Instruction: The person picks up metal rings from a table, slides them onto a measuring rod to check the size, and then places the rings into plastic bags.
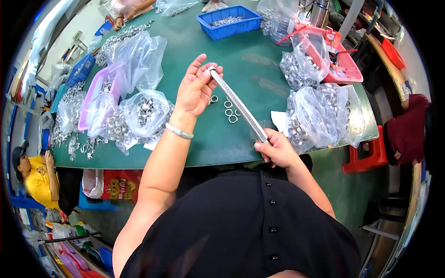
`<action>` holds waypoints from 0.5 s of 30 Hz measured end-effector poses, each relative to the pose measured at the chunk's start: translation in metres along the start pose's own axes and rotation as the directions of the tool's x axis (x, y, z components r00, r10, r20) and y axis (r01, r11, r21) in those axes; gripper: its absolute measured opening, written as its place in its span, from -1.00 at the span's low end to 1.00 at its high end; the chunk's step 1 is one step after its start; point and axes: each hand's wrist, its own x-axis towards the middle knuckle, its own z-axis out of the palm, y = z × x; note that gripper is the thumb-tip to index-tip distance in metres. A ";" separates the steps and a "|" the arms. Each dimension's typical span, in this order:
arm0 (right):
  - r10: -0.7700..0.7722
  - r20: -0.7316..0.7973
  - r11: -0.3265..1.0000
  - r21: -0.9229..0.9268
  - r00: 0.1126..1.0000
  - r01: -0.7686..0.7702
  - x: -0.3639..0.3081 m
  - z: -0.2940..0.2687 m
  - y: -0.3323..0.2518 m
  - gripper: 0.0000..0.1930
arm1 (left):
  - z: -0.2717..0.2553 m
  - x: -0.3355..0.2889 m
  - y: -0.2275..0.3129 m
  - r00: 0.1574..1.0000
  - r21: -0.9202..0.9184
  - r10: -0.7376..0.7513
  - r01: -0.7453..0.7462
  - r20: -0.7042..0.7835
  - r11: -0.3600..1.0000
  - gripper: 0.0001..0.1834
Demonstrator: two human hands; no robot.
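Note:
A long silver ring mandrel (238, 105) with a graduated scale slants over the green table. My right hand (278, 150) is closed around its lower end. At the upper, thin end, the thumb and fingers of my left hand (197, 88) pinch what looks like a small metal ring (212, 69); the fingers partly hide it. My left index finger points up and away. Several loose silver rings (232, 119) lie on the table just left of the mandrel, below my left hand. A pale bangle (179, 131) circles my left wrist.
Clear bags of rings stand at left (147, 111) and right (320, 116) on the green table (190, 34). A blue tray (232, 32) is at the far side, a pink basket (347, 69) at far right. Other people sit at far left (41, 183) and across the table (132, 8).

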 end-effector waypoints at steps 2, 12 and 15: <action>0.004 0.000 1.000 -0.004 1.000 -0.004 0.000 0.000 -0.001 -0.88 | 0.002 -0.002 0.002 0.999 0.025 0.015 -0.016 0.051 1.000 -0.48; -0.012 0.030 0.996 0.089 0.999 0.009 -0.001 -0.003 0.001 -0.87 | 0.021 -0.017 -0.010 0.981 0.180 -0.129 0.103 0.143 0.978 -0.16; -0.023 0.041 0.995 0.093 0.999 0.019 -0.002 -0.003 0.001 -0.86 | 0.021 -0.018 -0.008 0.978 0.188 -0.141 0.112 0.151 0.976 -0.16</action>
